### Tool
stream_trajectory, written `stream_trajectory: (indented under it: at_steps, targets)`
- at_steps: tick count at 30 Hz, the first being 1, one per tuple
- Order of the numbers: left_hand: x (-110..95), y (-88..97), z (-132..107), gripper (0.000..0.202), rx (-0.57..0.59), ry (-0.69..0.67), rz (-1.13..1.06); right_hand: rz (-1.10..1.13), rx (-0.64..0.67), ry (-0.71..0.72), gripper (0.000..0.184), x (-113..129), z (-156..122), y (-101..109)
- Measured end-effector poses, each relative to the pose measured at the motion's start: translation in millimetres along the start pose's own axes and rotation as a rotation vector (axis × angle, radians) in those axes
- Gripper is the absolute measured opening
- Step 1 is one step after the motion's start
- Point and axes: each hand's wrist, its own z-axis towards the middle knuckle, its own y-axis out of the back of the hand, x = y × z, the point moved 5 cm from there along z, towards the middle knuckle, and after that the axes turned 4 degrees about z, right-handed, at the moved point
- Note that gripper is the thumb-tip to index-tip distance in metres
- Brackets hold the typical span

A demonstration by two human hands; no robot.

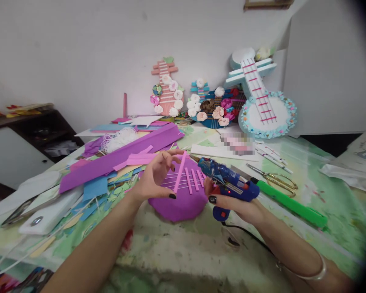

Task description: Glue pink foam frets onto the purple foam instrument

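Note:
My left hand (154, 171) pinches a narrow pink strip (180, 173) between thumb and fingers, slanting over a purple paper-covered round body (177, 207). White strings run across that body, with several shorter pink strips (192, 180) laid over them. My right hand (232, 203) is wrapped round a blue hot glue gun (228, 179), whose small red light shows. Its nozzle points left toward the pink strip in my left hand; whether it touches the strip I cannot tell. A black cord trails from the handle.
Gold-handled scissors (282, 183) and a green utility knife (293, 203) lie to the right. Purple paper (122, 156), white string (118, 140) and paper scraps cover the left, beside a white power bank-like box (50, 211). Decorated paper guitars (262, 93) lean against the wall.

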Motion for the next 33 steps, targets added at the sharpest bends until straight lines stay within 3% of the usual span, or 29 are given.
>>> stream_trajectory:
  at_steps: [8, 14, 26, 33]
  targets:
    - [2.8, 5.6, 1.0, 0.062, 0.006, -0.025, -0.179, 0.116, -0.014, -0.069, 0.019, -11.7, -2.5, -3.7]
    - [3.2, 7.2, 0.9, 0.06, 0.022, -0.031, -0.182, 0.14, -0.012, -0.139, 0.017, -19.7, -3.9, -2.6]
    - [2.3, 8.2, 1.6, 0.059, 0.009, -0.049, -0.151, 0.119, 0.104, -0.123, 0.016, -16.0, -7.1, -6.7]
    - [1.1, 8.5, 2.6, 0.058, 0.002, -0.052, -0.146, 0.04, 0.053, -0.16, 0.011, -6.9, -8.8, -8.1]
